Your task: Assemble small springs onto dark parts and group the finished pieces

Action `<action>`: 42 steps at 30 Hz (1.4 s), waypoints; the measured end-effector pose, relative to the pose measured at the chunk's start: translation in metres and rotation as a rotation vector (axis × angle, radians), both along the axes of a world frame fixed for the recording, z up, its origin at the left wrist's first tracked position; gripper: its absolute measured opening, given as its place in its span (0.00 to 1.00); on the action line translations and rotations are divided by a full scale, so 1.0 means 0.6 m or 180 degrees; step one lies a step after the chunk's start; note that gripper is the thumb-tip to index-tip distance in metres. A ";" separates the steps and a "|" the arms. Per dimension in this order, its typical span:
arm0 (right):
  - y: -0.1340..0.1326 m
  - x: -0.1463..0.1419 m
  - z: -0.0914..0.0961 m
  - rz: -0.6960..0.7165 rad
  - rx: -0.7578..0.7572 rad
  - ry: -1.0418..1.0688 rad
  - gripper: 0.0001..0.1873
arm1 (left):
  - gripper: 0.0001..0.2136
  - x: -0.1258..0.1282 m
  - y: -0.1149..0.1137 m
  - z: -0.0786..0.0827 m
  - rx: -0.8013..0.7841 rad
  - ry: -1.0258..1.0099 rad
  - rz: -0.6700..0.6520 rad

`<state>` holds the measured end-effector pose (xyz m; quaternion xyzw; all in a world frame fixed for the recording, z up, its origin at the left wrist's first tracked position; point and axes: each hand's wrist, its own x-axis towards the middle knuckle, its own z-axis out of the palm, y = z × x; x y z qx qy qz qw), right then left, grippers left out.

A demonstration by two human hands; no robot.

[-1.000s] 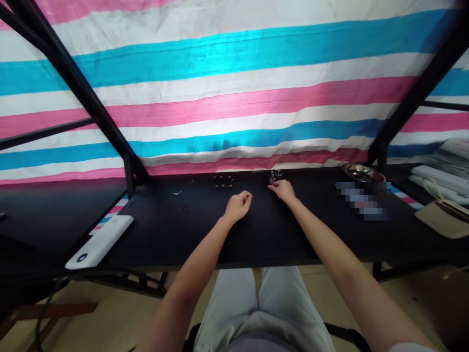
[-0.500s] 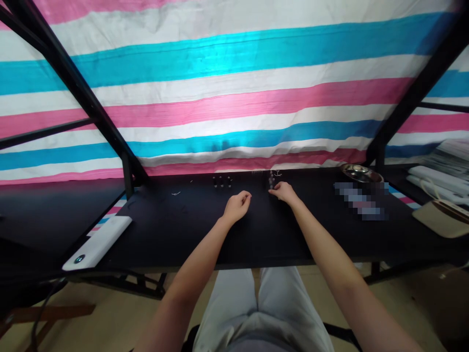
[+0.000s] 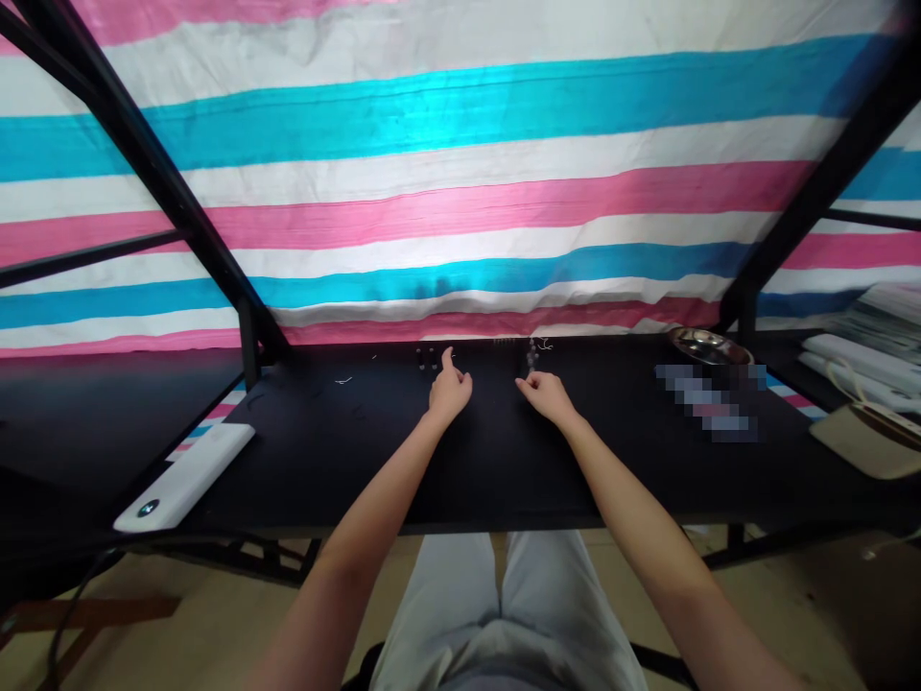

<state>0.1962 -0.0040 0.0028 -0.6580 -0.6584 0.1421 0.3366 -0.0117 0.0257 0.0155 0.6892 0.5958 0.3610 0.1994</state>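
My left hand (image 3: 449,390) rests on the black table (image 3: 374,451) with its fingers curled and one finger stretched toward a row of small dark parts (image 3: 426,357) at the table's back edge. My right hand (image 3: 545,393) is closed in a pinch just below another small dark part with thin pale wires (image 3: 533,351). What the right fingers pinch is too small to make out.
A white power bank (image 3: 183,477) lies at the table's left front corner. A metal bowl (image 3: 705,345) stands at the back right beside a blurred patch. Black frame struts rise on both sides. White boxes and a tan pad (image 3: 863,437) sit on the neighbouring table at right.
My left hand has moved forward and left toward the row of small parts, one finger now extended. My right hand has drawn back slightly from the wired part.
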 end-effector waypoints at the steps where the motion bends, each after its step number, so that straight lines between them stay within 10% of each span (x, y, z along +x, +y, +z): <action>1: 0.000 -0.001 0.000 0.0052 0.0051 0.0016 0.18 | 0.33 -0.002 0.008 0.003 -0.0025 0.0029 0.0022; 15: -0.006 -0.006 -0.004 0.0707 0.0096 -0.0243 0.17 | 0.11 -0.010 0.063 0.026 0.0120 0.1306 0.0157; 22: -0.009 -0.012 -0.002 0.0740 0.0185 -0.0076 0.17 | 0.06 -0.008 0.020 0.020 0.0451 -0.0051 -0.0522; 29: -0.016 -0.040 0.003 0.0981 0.0112 0.0973 0.19 | 0.11 0.014 -0.036 0.013 -0.0306 -0.1760 -0.1232; 42: -0.025 -0.054 0.013 0.1191 0.0088 0.1416 0.21 | 0.13 0.015 -0.070 0.014 -0.0590 -0.2018 -0.1680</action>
